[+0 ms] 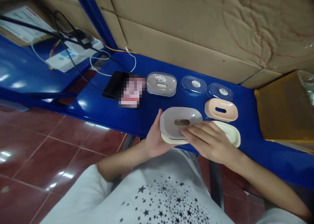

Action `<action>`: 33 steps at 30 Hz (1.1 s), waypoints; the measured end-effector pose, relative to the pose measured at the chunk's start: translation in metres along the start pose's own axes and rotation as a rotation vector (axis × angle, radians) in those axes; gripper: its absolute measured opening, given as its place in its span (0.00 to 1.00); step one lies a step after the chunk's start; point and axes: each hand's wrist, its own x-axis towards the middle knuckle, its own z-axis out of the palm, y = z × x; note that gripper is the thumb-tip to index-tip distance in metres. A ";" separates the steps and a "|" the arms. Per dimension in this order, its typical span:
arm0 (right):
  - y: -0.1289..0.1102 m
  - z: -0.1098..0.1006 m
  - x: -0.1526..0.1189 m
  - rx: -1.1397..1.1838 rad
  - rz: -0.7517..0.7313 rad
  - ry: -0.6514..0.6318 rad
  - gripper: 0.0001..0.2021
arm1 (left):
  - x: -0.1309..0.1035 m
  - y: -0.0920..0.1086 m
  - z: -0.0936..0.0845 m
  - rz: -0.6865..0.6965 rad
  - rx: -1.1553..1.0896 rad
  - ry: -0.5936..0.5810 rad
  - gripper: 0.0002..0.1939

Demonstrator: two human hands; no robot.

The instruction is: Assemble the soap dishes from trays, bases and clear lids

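Blue tabletop (pixel 127 119) — left grip (pixel 157 142) and right grip (pixel 212 140) clasp slotted grey tray (pixel 180 114) over cream base (pixel 171 140)

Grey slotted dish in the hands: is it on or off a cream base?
On: a cream base shows beneath the grey dish. Fully seated or not: cannot tell.

The grey tray (pixel 169 122) looks like smooth, translucent plastic with a soft sheen, the cream base (pixel 169 140) and peach dish (pixel 232 113) smooth opaque plastic, the clear lids (pixel 187 87) glossy plastic. The blue tabletop (pixel 137 122) is shiny and smooth, the cardboard (pixel 171 31) matt and creased in places. The floor tiles (pixel 71 132) are glossy, the shirt (pixel 147 171) matt cloth.
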 end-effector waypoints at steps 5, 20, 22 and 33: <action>-0.014 0.004 -0.011 -0.028 0.005 -0.080 0.26 | 0.002 0.000 -0.002 -0.007 0.065 -0.015 0.43; 0.173 0.036 0.054 0.032 0.397 -0.232 0.38 | 0.002 0.006 -0.016 0.003 0.042 0.041 0.18; 0.190 0.046 0.058 0.048 0.398 -0.285 0.40 | 0.003 0.006 -0.017 -0.005 0.051 0.040 0.19; 0.162 0.025 0.054 0.210 0.384 -0.005 0.32 | 0.005 0.007 -0.017 -0.051 0.025 -0.003 0.19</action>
